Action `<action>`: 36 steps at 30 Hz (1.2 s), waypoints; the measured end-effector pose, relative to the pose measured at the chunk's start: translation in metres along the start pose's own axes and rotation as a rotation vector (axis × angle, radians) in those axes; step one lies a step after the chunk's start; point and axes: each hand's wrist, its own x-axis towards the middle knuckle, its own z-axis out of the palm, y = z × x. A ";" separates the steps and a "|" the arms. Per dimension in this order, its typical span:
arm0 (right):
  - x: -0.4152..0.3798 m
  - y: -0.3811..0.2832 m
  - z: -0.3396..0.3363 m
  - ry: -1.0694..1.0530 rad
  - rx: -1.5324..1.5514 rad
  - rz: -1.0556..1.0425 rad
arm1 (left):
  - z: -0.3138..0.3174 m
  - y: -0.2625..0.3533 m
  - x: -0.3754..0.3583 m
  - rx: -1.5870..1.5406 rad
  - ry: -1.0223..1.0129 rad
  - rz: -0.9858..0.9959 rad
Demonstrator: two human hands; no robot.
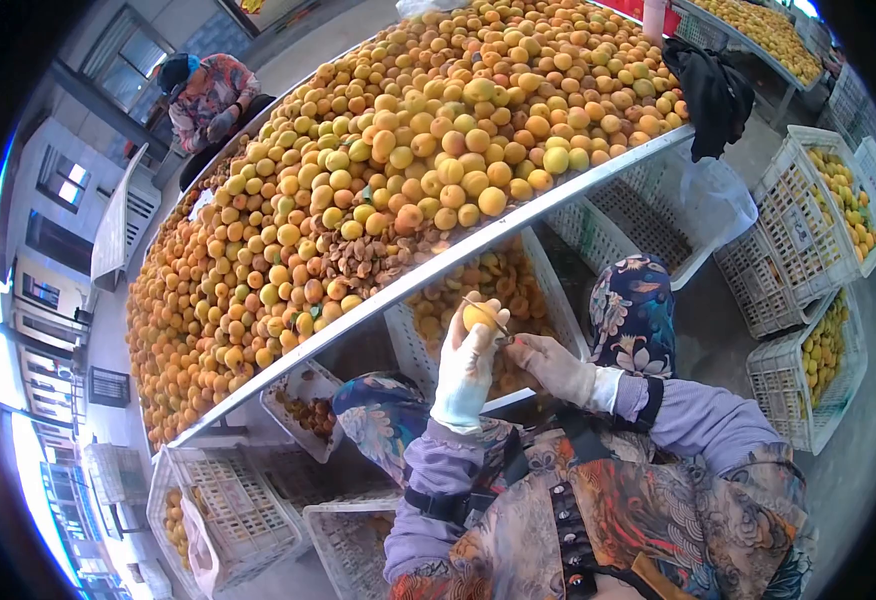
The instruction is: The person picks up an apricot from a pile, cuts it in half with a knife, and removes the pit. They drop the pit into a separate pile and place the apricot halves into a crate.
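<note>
My left hand [465, 368], in a white glove, is closed around a yellow apricot [477, 316] held up above a crate. My right hand [555, 369], also gloved, is closed on a thin dark tool [501, 335] at the apricot's right side; its exact kind is too small to make out. Below both hands, the white plastic crate [570, 335] between my knees holds orange apricot pieces [528, 290]. Just beyond it runs the metal edge of a sloping table [428, 277] heaped with whole apricots [458, 165].
A pile of brown pits [363, 255] lies near the table's edge. Crates of apricots [798, 225] are stacked at right; more crates [228, 505] stand at lower left. A black cloth [708, 95] hangs from the table corner. Another person [213, 100] works at the far left.
</note>
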 end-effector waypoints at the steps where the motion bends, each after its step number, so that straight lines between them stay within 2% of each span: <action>1: 0.000 -0.003 0.001 0.013 0.002 0.032 | 0.003 0.001 0.000 0.051 -0.013 0.072; 3: -0.005 -0.019 0.005 0.022 0.008 0.072 | 0.007 0.005 0.001 0.171 -0.006 0.144; 5: -0.007 -0.046 0.005 -0.014 0.045 0.234 | 0.001 0.010 0.007 0.272 -0.046 0.154; 7: -0.006 -0.046 0.003 -0.026 0.023 0.282 | 0.003 0.008 0.007 0.245 -0.035 0.163; 9: -0.001 -0.020 0.007 0.029 0.045 -0.037 | 0.009 0.002 0.007 0.212 -0.033 0.167; 10: 0.010 0.016 0.006 0.084 0.030 -0.191 | 0.012 -0.003 0.006 0.086 0.001 0.088; 11: 0.007 0.021 0.008 0.088 0.014 -0.170 | 0.013 -0.006 0.005 -0.040 0.038 0.009; 14: -0.006 -0.009 0.013 0.099 0.027 -0.048 | -0.006 -0.014 0.007 0.095 0.029 0.025; 16: -0.007 -0.015 0.006 0.050 0.071 0.184 | -0.011 -0.011 0.006 0.155 -0.008 0.072; 20: -0.006 -0.027 0.007 0.041 0.076 0.176 | 0.014 0.001 0.005 0.354 0.072 0.216; 23: -0.005 -0.026 0.011 0.066 0.003 0.197 | 0.007 0.003 0.003 0.331 0.021 0.127; 24: -0.004 -0.013 0.015 0.085 0.028 0.067 | 0.003 -0.003 0.002 0.329 0.024 0.121; 25: -0.004 -0.004 0.017 0.102 0.048 -0.067 | -0.003 -0.010 0.004 0.176 0.050 0.037; 26: -0.007 -0.004 0.018 0.096 0.105 0.016 | -0.003 -0.012 0.006 0.026 0.073 -0.044; 27: -0.006 -0.002 0.016 0.097 0.108 0.014 | -0.006 -0.011 0.008 0.030 0.072 -0.045; 29: -0.010 0.000 0.014 0.033 0.031 0.155 | -0.010 -0.008 0.007 -0.045 0.114 -0.116; 30: -0.010 -0.010 0.019 0.054 0.110 0.057 | -0.007 -0.007 0.007 -0.021 0.082 -0.049; 31: -0.007 -0.013 0.016 0.053 0.108 0.054 | -0.001 -0.006 0.007 -0.021 0.079 -0.046; 33: 0.000 -0.024 0.011 0.066 0.115 0.174 | 0.010 -0.004 0.006 0.081 0.060 0.105; 34: -0.001 -0.030 0.011 0.048 0.102 0.233 | 0.010 0.000 0.006 0.265 0.057 0.151; 36: -0.007 -0.040 0.010 0.023 0.085 0.267 | 0.000 0.001 0.007 0.381 0.051 0.162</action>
